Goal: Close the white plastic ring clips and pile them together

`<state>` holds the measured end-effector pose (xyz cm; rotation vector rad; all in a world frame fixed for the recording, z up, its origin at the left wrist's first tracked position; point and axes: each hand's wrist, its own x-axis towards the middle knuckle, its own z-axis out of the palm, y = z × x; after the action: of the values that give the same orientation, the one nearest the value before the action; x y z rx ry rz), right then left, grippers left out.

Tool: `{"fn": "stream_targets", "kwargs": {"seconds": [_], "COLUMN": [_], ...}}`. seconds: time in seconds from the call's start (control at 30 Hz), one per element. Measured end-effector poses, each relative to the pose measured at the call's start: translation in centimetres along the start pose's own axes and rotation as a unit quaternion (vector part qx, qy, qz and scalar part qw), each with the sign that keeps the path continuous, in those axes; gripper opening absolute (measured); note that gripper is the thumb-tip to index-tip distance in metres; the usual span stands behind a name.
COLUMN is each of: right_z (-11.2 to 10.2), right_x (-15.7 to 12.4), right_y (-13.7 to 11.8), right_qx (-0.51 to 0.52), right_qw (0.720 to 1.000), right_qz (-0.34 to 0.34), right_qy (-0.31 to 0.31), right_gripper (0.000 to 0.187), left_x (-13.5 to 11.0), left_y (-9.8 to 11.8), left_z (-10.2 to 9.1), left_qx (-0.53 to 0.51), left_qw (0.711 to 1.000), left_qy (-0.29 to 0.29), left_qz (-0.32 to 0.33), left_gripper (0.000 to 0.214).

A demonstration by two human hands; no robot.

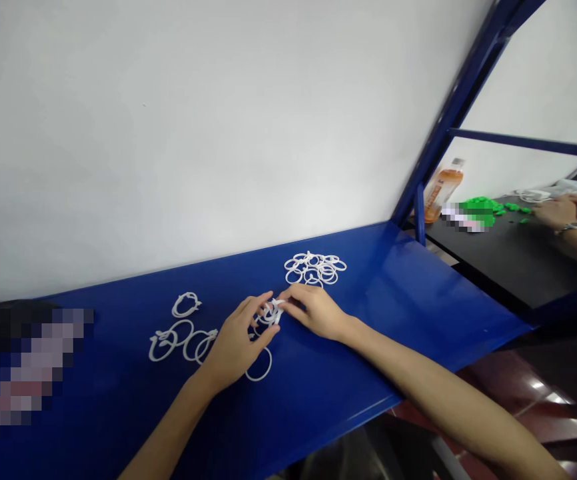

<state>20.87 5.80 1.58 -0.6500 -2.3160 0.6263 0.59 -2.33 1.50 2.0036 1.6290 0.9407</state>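
Thin white rings with small knobs on them lie on a blue tabletop (358, 333). My left hand (236, 340) curls its fingers and thumb round a small bunch of white rings (271, 312). From the right, my right hand (316, 310) pinches the same bunch between thumb and fingertips. Partly under my left hand, a loose white ring (258, 379) rests on the table. Left of that hand lie several more white rings (178, 333), and a coiled cluster of rings (186, 305) sits behind them. A larger heap of white rings (316, 267) lies beyond my right hand.
A white wall (218, 133) rises behind the table. At right stands a blue metal frame post (443, 127). Past it, a black table (508, 253) holds an orange drink bottle (443, 193), green pieces (478, 207) and another person's hands (563, 212). A dark item (8, 333) lies at far left.
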Motion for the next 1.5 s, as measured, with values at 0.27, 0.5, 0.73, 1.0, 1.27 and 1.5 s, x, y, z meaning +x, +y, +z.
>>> {"fn": "stream_targets", "kwargs": {"seconds": [0.27,0.5,0.73,1.0,1.27,1.5], "right_z": [-0.3,-0.5,-1.0,-1.2,-1.1,-1.1], "right_x": [0.0,-0.1,-0.1,-0.2,-0.3,-0.3], "right_y": [0.2,0.5,1.1,0.6,-0.4,-1.2], "right_qx": [-0.008,-0.072,-0.157,-0.07,-0.058,-0.091], "right_qw": [0.998,0.996,0.986,0.997,0.998,0.988], "right_qz": [0.052,0.037,0.025,0.027,-0.019,-0.116], "right_qy": [0.02,-0.024,-0.047,-0.011,-0.009,-0.036], "right_gripper": [0.014,0.01,0.019,0.015,0.024,0.023], "left_x": [0.5,0.4,0.6,0.3,0.1,0.4], "left_y": [-1.2,-1.3,-2.0,-0.7,0.0,0.6], "left_z": [0.6,0.2,0.1,-0.4,-0.2,-0.6], "left_qx": [0.042,0.106,0.155,0.181,0.162,0.093], "left_qw": [0.999,0.994,0.987,0.979,0.981,0.988], "left_qy": [0.026,0.0,0.02,0.056,0.065,0.111], "left_qz": [0.009,0.022,0.046,0.07,0.088,0.047], "left_gripper": [0.038,0.026,0.025,0.028,0.02,0.021]}}
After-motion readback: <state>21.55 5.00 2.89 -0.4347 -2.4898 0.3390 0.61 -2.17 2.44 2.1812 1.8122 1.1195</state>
